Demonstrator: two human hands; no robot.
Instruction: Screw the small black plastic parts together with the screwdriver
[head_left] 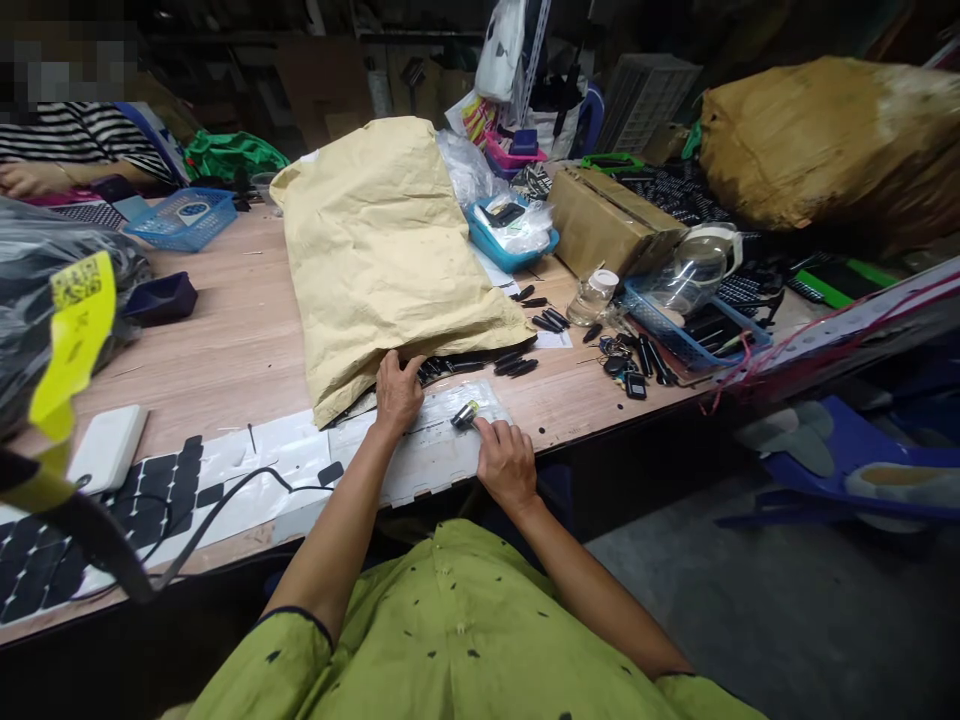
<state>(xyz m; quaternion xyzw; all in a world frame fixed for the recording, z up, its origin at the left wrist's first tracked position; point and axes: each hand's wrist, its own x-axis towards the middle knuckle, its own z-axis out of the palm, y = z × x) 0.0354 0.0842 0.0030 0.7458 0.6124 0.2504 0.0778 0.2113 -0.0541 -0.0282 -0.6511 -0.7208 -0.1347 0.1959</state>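
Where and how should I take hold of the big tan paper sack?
I'd grip the paper sack by its near edge, coming from the person's side. That edge gapes over black pieces, leaving a loose lip that fingers could probably pinch, just right of the left hand.

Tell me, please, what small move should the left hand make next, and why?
Probably the left hand should ease one of the black pieces out: its fingers are at the lower edge of the paper sack, where these pieces show, while the right hand holds a small metal cylinder.
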